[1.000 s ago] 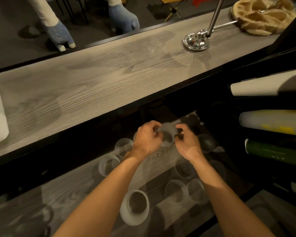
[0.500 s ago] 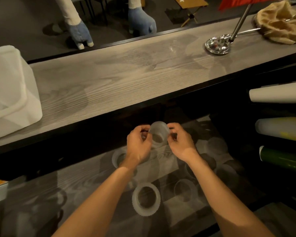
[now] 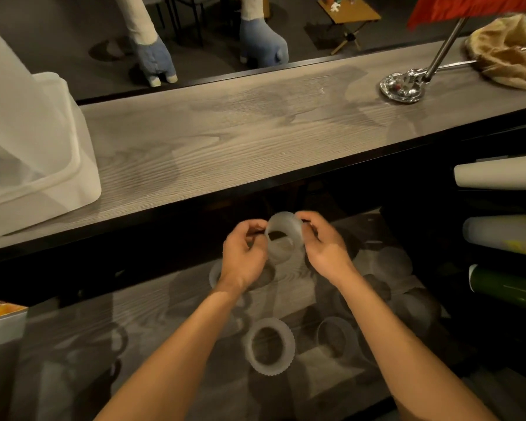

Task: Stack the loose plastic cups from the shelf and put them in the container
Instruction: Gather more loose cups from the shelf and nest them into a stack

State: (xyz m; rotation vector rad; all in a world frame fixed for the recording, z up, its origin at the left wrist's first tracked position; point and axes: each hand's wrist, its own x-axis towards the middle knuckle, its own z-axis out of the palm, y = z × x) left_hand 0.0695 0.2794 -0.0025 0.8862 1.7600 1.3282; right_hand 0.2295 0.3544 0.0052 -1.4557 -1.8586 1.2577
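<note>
- Left hand (image 3: 245, 253) and right hand (image 3: 325, 247): each pinches one side of the cup (image 3: 283, 235) between thumb and fingertips. The cup is tilted, mouth toward the camera, above the shelf (image 3: 152, 314) and just below the counter (image 3: 240, 132) edge.
- Loose cups (image 3: 269, 349): several stand on the shelf under and around the forearms. The container (image 3: 73, 153) sits on the counter, well apart to the left.
- Risk: the thin wall would likely buckle or slip under an uneven pinch. A lowered forearm could topple the light loose cups, and a lift could catch the overhanging counter edge.
- Material: frosted translucent plastic, round and tapered, with finely ribbed rims. Whether the held cup is single or nested cannot be told.
- Container: milky translucent plastic with rounded corners and a flanged rim. Shelf and counter: matt grey wood grain.
</note>
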